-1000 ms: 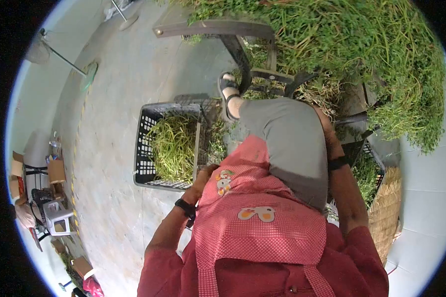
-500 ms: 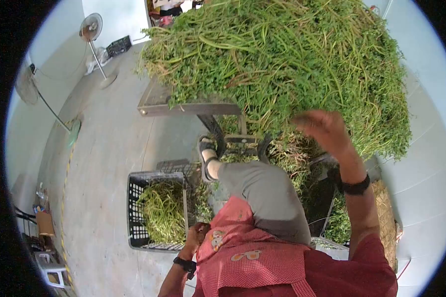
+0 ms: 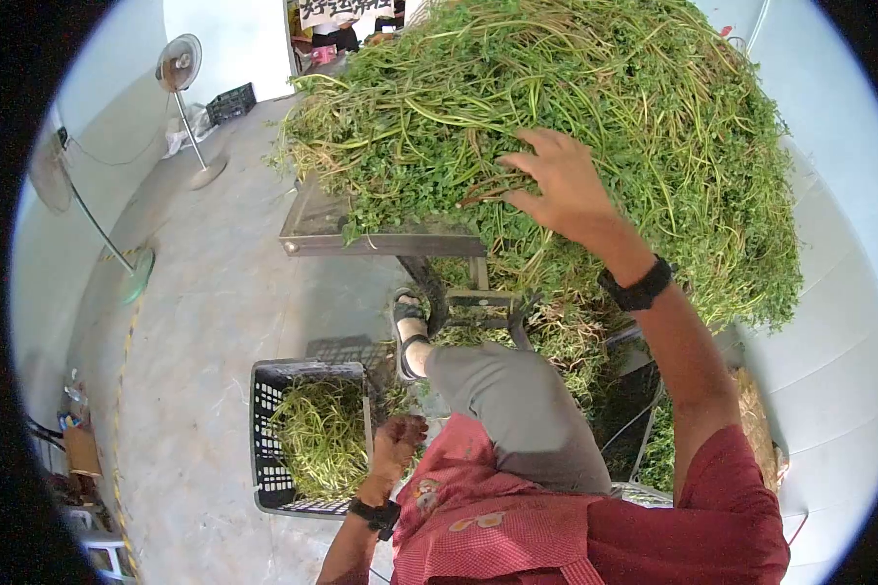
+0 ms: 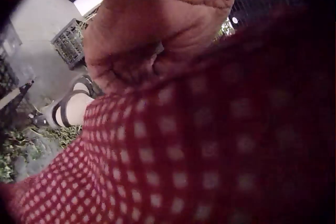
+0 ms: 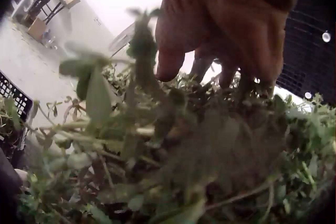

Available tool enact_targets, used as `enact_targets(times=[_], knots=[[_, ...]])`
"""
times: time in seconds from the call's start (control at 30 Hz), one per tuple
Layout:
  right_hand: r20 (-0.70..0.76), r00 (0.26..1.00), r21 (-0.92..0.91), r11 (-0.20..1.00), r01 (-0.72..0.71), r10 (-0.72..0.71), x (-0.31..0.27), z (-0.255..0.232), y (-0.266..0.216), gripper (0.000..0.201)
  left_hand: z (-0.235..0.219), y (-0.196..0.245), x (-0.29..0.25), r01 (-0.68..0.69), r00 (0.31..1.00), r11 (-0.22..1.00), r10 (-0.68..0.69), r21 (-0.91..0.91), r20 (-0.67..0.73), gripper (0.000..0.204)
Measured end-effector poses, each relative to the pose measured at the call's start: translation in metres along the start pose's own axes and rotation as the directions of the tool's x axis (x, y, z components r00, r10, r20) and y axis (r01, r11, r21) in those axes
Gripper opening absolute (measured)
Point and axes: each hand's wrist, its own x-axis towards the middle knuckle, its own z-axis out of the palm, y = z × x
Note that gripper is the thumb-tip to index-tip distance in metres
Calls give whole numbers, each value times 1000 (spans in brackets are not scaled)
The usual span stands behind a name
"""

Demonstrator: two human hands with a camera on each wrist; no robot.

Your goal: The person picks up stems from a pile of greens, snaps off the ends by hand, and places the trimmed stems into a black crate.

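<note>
A large heap of green leafy stems [image 3: 634,127] covers the table. The right hand [image 3: 561,190] is over the near part of the heap, fingers spread; in the right wrist view the right hand [image 5: 220,35] has its fingertips down among the stems [image 5: 173,155]. Beside the apron [image 3: 478,536], the left hand [image 3: 397,447] hangs with bent fingers near the crate's right edge, nothing seen in it. The left wrist view shows the left hand [image 4: 157,35] against the checked apron [image 4: 157,150], its fingertips partly hidden.
On the floor at left stands a black crate [image 3: 263,439] of cut stems. The table's wooden edge [image 3: 390,244] juts out above the sandalled foot [image 3: 410,336]. Loose stems lie under the table. Another container of greens [image 3: 658,448] is at right; fans [image 3: 179,63] stand farther off.
The right hand has risen from beside the knee and moved forward and left over the heap. The left hand has lifted slightly off the apron. The view has tilted up.
</note>
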Motion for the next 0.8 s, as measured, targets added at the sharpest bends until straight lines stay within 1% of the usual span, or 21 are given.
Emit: enact_targets(times=[0.03, 0.07, 0.1, 0.17, 0.2, 0.27, 0.3, 0.33, 0.37, 0.4, 0.43, 0.47, 0.5, 0.53, 0.6, 0.63, 0.67, 0.7, 0.73, 0.77, 0.8], knots=[[-52, 998, -107, 994, 13, -18, 0, 11, 0, 33, -4, 2, -1, -20, 997, 984, 5, 179, 82, 20], [-102, 994, -217, 976, 21, -44, -1, 20, 2, 32, -5, 1, -3, -20, 997, 983, 6, 181, 79, 20], [-103, 994, -217, 976, 22, -45, -1, 26, 5, 32, -4, -1, -5, -5, 997, 977, -13, 215, 81, 20], [-4, 1000, -270, 963, 12, -13, -4, 33, 14, 38, 0, -6, -12, 27, 995, 959, -53, 282, 86, 19], [-4, 1000, -272, 962, 11, -13, -6, 30, 18, 38, 1, -8, -15, 26, 995, 959, -53, 282, 87, 19], [-281, 960, -61, 998, -18, 0, -12, 21, 30, 34, 1, -10, -20, 57, 993, 926, -92, 373, 77, 19], [-281, 960, -60, 998, -20, 2, -15, 10, 36, 34, 5, -9, -22, 59, 993, 925, -94, 375, 77, 19], [-281, 896, 360, 903, -235, 345, -16, -6, 42, 29, 9, -5, -24, 97, 991, 943, -123, 320, 61, 18], [-142, 759, 708, 600, -371, 636, -20, -18, 50, 24, 12, -2, -25, 134, 987, 955, -152, 266, 50, 18], [-149, 751, 709, 599, -373, 644, -24, -23, 60, 24, 14, -2, -23, 130, 987, 952, -152, 277, 58, 18], [-191, 730, 860, 470, -198, 657, -29, -28, 71, 24, 15, -3, -20, 145, 985, 946, -166, 291, 49, 17], [-228, 703, 948, 320, 1, 674, -33, -33, 83, 24, 18, -2, -18, 159, 983, 939, -179, 303, 39, 16], [-129, 692, 977, 210, -34, 711, -43, -30, 109, 26, 22, 0, -17, 154, 983, 938, -176, 310, 46, 16], [-134, 687, 977, 212, -30, 714, -51, -31, 116, 26, 26, 5, -17, 132, 985, 942, -160, 308, 66, 15], [27, 417, 994, -67, 82, 909, -65, -31, 121, 27, 33, 10, -17, 111, 986, 945, -144, 307, 84, 14], [62, 421, 990, -110, 89, 905, -72, -35, 121, 26, 35, 12, -17, 88, 987, 935, -127, 343, 94, 15], [61, 418, 990, -110, 93, 906, -79, -36, 121, 26, 37, 14, -16, 63, 988, 923, -111, 379, 106, 15], [64, 418, 994, -96, 55, 906, -85, -38, 117, 26, 39, 15, -11, 63, 987, 921, -113, 385, 110, 15], [69, 415, 996, -82, 14, 907, -92, -38, 114, 27, 41, 17, -4, -19, 989, 911, -43, 413, 142, 15], [169, 365, 984, -176, -15, 915, -89, -48, 99, 25, 46, 23, 2, -101, 984, 894, 25, 437, 175, 16], [171, 359, 984, -179, -12, 918, -96, -44, 102, 25, 51, 30, 9, -98, 984, 891, 21, 443, 177, 16]])
